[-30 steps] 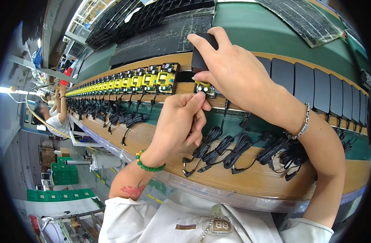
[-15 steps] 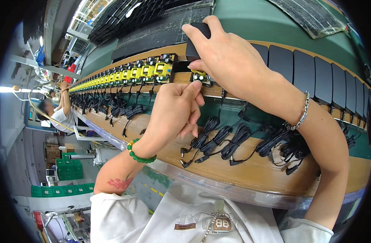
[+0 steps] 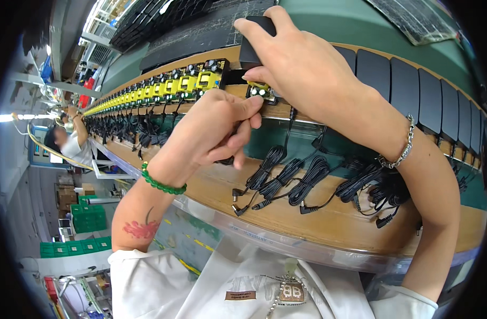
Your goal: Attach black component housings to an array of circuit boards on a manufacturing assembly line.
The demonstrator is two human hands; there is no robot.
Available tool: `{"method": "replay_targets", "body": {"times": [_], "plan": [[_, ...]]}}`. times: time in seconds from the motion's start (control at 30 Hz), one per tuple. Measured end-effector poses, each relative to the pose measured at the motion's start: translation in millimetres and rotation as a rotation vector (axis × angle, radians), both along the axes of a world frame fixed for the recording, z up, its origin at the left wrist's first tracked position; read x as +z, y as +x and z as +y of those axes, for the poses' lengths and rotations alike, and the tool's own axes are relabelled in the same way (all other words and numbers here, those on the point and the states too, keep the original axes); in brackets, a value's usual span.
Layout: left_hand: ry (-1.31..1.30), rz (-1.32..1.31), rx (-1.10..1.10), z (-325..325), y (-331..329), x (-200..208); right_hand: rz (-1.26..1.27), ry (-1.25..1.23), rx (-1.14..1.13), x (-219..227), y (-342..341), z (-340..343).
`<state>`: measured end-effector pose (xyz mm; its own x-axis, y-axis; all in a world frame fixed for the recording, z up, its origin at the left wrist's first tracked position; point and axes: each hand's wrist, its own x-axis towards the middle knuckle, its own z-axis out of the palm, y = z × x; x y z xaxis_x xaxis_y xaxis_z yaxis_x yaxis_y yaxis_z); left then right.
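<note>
My right hand (image 3: 312, 69) grips a black plastic adapter cover (image 3: 254, 47), fingers over its top and thumb at its lower edge. Just below that cover sits a small circuit board (image 3: 261, 92) with a yellow transformer, a black cable running down from it. My left hand (image 3: 219, 125) is beside this board, its fingers curled in and its thumb tip close to the board's left edge. Nothing shows between those fingers. To the left, a long row of similar boards in black housings (image 3: 206, 80) stands along the wooden ledge, cables hanging down.
Closed black adapter cases (image 3: 373, 77) line the ledge on the right. Bundled black cables with plugs (image 3: 312, 178) lie on the wooden bench (image 3: 286, 226). Black trays (image 3: 195, 45) are stacked at the back. Another person (image 3: 76, 146) works far left.
My left hand has shifted left and slightly up, its thumb drawing off the board. My right hand stays on the adapter cover. The view has shifted slightly.
</note>
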<state>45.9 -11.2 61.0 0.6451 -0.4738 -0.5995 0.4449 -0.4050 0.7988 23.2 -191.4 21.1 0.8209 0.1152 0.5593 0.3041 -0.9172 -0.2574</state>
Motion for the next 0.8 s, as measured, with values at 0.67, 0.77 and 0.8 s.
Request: {"method": "replay_targets", "body": {"times": [0.67, 0.77, 0.8], "plan": [[-0.472, -0.015, 0.198, 5, -29, -51, 0.307, -0.039, 0.176, 35, -15, -4], [-0.512, -0.017, 0.191, 5, -28, -55, 0.309, 0.045, 0.121, 38, -13, 3], [-0.526, -0.018, 0.187, 5, -28, -56, 0.309, 0.073, 0.101, 39, -13, 5]]}}
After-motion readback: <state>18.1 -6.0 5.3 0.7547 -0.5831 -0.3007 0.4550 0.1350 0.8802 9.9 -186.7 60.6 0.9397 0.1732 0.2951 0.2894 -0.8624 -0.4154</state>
